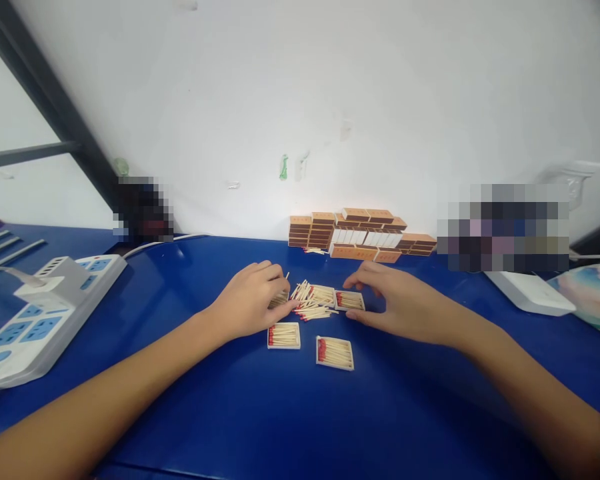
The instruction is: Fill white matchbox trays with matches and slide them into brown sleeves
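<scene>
My left hand (253,298) curls its fingers and thumb around a matchbox tray (280,299) of matches, partly hidden by the hand. Beside its thumb lies a loose pile of red-tipped matches (313,311). A second tray (323,295) stands at the pile's back edge with matches spilling across it. My right hand (393,293) has thumb and fingers spread around another filled tray (350,301); whether they touch it is hard to see. Nearer to me lie two more filled trays, a left one (284,335) and a right one (335,353).
Closed brown matchboxes (310,232) stand stacked against the wall, with white-sided boxes (365,238) among them. A few matches (316,251) lie at the stack's foot. A power strip (45,320) is at left, a white device (530,293) at right, on the blue table (220,413).
</scene>
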Available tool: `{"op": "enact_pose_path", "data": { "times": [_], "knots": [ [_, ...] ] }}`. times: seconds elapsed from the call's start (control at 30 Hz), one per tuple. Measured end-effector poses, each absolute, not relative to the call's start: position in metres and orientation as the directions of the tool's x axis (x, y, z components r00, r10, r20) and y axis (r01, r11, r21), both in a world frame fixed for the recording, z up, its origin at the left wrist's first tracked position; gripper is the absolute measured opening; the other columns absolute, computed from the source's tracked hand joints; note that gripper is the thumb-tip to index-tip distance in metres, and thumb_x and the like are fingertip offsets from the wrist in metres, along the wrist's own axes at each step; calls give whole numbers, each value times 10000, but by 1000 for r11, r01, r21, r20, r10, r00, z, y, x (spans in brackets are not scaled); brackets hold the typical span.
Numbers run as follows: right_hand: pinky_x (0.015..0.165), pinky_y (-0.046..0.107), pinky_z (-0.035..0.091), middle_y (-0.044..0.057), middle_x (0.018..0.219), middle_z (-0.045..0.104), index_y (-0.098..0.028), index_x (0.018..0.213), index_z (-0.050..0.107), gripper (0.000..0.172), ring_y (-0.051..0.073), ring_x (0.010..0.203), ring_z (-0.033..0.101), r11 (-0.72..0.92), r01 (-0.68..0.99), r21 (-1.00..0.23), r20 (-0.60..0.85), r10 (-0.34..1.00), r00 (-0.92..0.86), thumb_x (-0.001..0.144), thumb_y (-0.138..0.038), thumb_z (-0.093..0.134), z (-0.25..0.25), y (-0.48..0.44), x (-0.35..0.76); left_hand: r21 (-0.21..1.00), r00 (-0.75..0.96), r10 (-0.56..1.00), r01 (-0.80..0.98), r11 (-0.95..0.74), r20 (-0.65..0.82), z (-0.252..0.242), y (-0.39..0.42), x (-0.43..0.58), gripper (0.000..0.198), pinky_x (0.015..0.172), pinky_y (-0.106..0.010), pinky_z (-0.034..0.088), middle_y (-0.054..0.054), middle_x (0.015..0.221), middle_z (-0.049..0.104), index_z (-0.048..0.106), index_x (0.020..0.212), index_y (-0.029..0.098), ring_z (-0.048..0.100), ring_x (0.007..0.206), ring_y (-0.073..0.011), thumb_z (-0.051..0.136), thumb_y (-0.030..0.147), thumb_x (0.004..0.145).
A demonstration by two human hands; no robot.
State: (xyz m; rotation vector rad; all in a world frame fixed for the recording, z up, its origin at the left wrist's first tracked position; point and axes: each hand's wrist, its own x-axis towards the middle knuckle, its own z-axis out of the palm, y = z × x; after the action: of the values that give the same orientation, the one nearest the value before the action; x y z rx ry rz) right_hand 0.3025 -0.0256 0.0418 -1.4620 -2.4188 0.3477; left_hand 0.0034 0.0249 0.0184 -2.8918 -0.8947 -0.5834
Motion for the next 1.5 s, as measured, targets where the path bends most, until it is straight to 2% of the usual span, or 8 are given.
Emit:
{"op": "enact_pose_path", "data": {
  "times": [0.1, 0.3, 0.47, 0.57, 0.77, 0.93, 1.2, 1.5],
  "knots": [
    [755, 352, 493, 72, 1035, 705, -222, 1051, 708, 268, 224, 877, 650, 426, 849, -313, 49, 900, -433, 904, -446, 693, 37, -17, 314, 50, 770, 529, 550, -834, 358, 19, 25, 3, 290, 820, -379, 514, -79, 971, 693, 734, 1054, 150, 628, 891, -227, 610, 409, 1016],
    [722, 368, 491, 65, 940, 721, -228, 888, 686, 218, 247, 847, 662, 367, 899, -241, -31, 922, -385, 859, -443, 710, 45, -18, 328, 28, 784, 549, 567, -823, 290, 26, 25, 2, 215, 748, -348, 482, -50, 842, 674, 706, 848, 171, 603, 797, -203, 612, 318, 975],
    [890, 423, 539, 109, 1154, 690, -226, 1157, 691, 287, 277, 1060, 645, 465, 833, -299, 216, 884, -416, 943, -408, 629, 33, -19, 312, -14, 775, 583, 604, -797, 244, 30, 26, 1, 264, 680, -340, 426, -37, 746, 648, 630, 739, 182, 581, 724, -196, 602, 312, 968],
    [898, 439, 555, 128, 1197, 657, -220, 1257, 670, 347, 288, 1121, 605, 547, 775, -317, 297, 833, -466, 963, -401, 629, 18, -18, 296, -24, 759, 600, 625, -780, 255, 30, 26, 2, 307, 684, -346, 409, -31, 725, 654, 633, 752, 183, 588, 709, -195, 581, 360, 997],
    [850, 451, 551, 133, 1101, 662, -203, 1175, 704, 295, 296, 1048, 595, 558, 766, -319, 293, 826, -481, 978, -409, 628, 10, -16, 289, 47, 772, 575, 586, -809, 270, 30, 16, 5, 480, 724, -366, 425, -22, 720, 650, 694, 803, 182, 606, 718, -203, 610, 627, 962],
    [865, 435, 537, 116, 1081, 669, -210, 1110, 713, 295, 280, 1032, 616, 506, 800, -324, 281, 858, -429, 970, -454, 625, 15, -14, 301, 70, 849, 486, 482, -873, 210, 31, 8, 8, 527, 753, -367, 454, -34, 782, 646, 695, 838, 164, 605, 747, -209, 654, 685, 906],
    [837, 462, 514, 120, 1015, 713, -225, 981, 738, 344, 324, 988, 638, 441, 859, -262, 254, 890, -379, 912, -541, 620, 27, -6, 323, 226, 863, 487, 451, -863, 137, 33, 7, 7, 410, 591, -301, 350, 14, 628, 546, 525, 592, 184, 485, 598, -135, 735, 439, 835],
    [814, 432, 518, 110, 990, 686, -219, 963, 691, 290, 293, 960, 628, 461, 831, -312, 277, 881, -384, 921, -502, 641, 21, -13, 310, 241, 836, 531, 491, -837, 140, 34, 8, 7, 227, 643, -313, 395, -4, 745, 668, 635, 754, 184, 578, 701, -170, 723, 379, 828]
  ]
}}
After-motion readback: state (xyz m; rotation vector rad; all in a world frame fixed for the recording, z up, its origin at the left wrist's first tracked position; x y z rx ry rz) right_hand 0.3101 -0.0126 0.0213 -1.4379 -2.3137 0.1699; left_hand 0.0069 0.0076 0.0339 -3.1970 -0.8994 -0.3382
